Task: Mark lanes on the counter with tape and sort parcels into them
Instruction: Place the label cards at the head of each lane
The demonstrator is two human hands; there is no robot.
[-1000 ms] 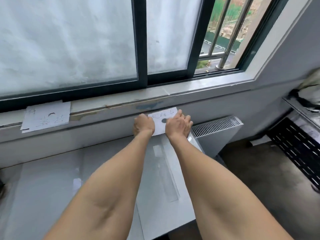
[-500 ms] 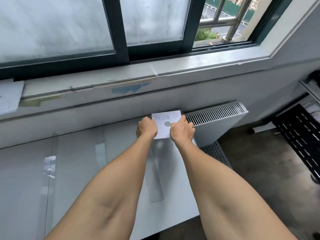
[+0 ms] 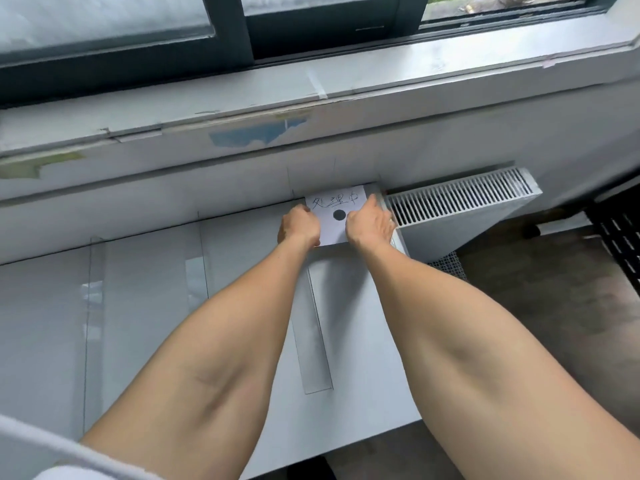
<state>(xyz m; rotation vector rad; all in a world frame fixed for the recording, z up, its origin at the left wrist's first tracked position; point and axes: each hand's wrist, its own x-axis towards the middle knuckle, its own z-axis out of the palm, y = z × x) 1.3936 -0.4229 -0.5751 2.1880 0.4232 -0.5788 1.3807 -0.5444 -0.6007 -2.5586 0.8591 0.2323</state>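
A white paper label point(image 3: 337, 204) with handwritten characters and a black dot lies at the far right end of the white counter point(image 3: 363, 341), against the wall. My left hand point(image 3: 299, 226) holds its left edge with curled fingers. My right hand point(image 3: 369, 225) holds its right edge. Strips of clear tape run front to back on the counter: one point(image 3: 313, 341) between my forearms, another point(image 3: 195, 275) further left, a third point(image 3: 93, 289) near the left. No parcels are in view.
A white radiator point(image 3: 460, 199) stands just right of the counter's end, below the window sill point(image 3: 311, 98). Dark floor point(image 3: 536, 306) lies to the right, with a black gridded rack point(image 3: 620, 233) at the right edge.
Both hands have brought the label down from the window ledge to the counter's far end. The view has tilted downward with them.
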